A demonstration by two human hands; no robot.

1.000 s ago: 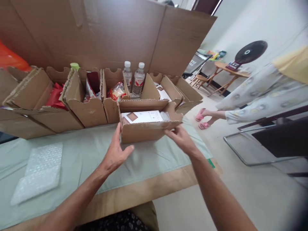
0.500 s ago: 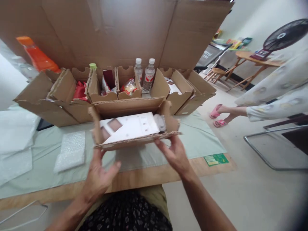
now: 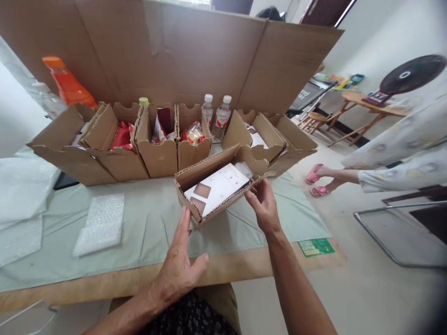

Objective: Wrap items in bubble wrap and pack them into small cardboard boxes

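A long, open-topped cardboard box (image 3: 225, 204) is turned at an angle over the table, its left end nearer me. Inside lies a white carton (image 3: 218, 188) with brown squares printed on it, beside a clear plastic item (image 3: 243, 169) that I cannot make out fully. My right hand (image 3: 264, 207) grips the box near its right end, thumb on the front side and fingers partly hidden behind. The stretched fingers of my left hand (image 3: 181, 258) rest against the near left corner, thumb spread wide away from the cardboard.
Behind stands a row of cardboard bins (image 3: 159, 156) holding packets, with water bottles (image 3: 221, 118) in a gap and a tall cardboard panel (image 3: 195, 56) at the back. Bubble wrap (image 3: 101, 223) lies left. A person's legs (image 3: 349, 174) and a fan (image 3: 405, 77) are at right.
The box has moved right and swung round, its left end coming toward me. My left hand has followed rightward, fingers now straighter at the corner. My right hand still holds the right end.
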